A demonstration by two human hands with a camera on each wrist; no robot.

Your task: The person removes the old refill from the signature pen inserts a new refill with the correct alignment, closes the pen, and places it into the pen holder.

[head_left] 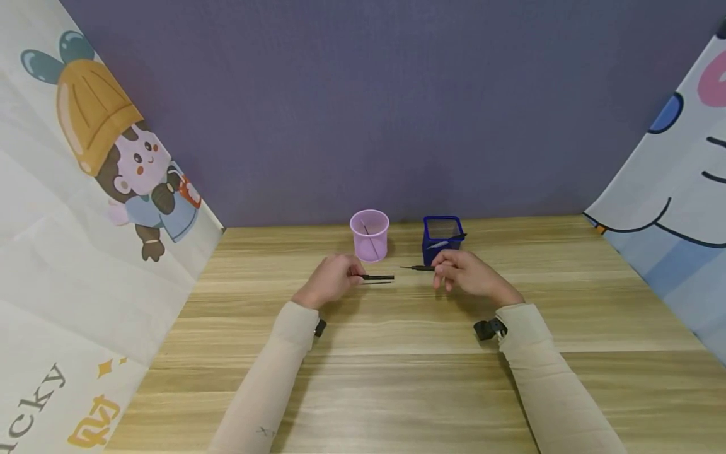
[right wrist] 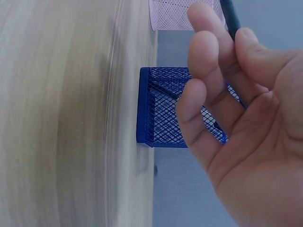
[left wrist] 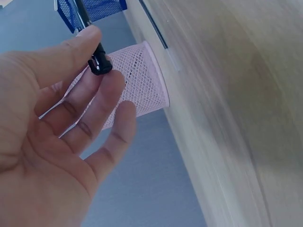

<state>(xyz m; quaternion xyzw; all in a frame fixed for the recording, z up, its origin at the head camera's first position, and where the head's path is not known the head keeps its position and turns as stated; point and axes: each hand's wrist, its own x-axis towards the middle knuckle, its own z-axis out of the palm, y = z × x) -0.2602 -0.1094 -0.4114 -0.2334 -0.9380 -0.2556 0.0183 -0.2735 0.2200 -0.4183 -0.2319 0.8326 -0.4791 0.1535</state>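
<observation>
My left hand [head_left: 334, 277] pinches a black pen [head_left: 379, 277] between thumb and fingertips, its length pointing right. In the left wrist view, the dark rounded end of the pen shows at the fingertips. Just in front of it, a thin dark stick [left wrist: 155, 24] with a pale end lies on the table. My right hand [head_left: 462, 272] pinches a slim black pen-like tool [head_left: 421, 268] whose fine tip points left, toward the black pen. Its other fingers are loosely bent, and its exact kind is unclear.
Behind the left hand stands a pink mesh cup [head_left: 360, 234] with a thin dark stick inside. A blue square mesh holder [head_left: 429, 252] with a dark, grey-ended pen [head_left: 448, 241] stands behind the right hand. A grey-blue panel [head_left: 397, 113] rises at the back of the wooden table [head_left: 391, 391].
</observation>
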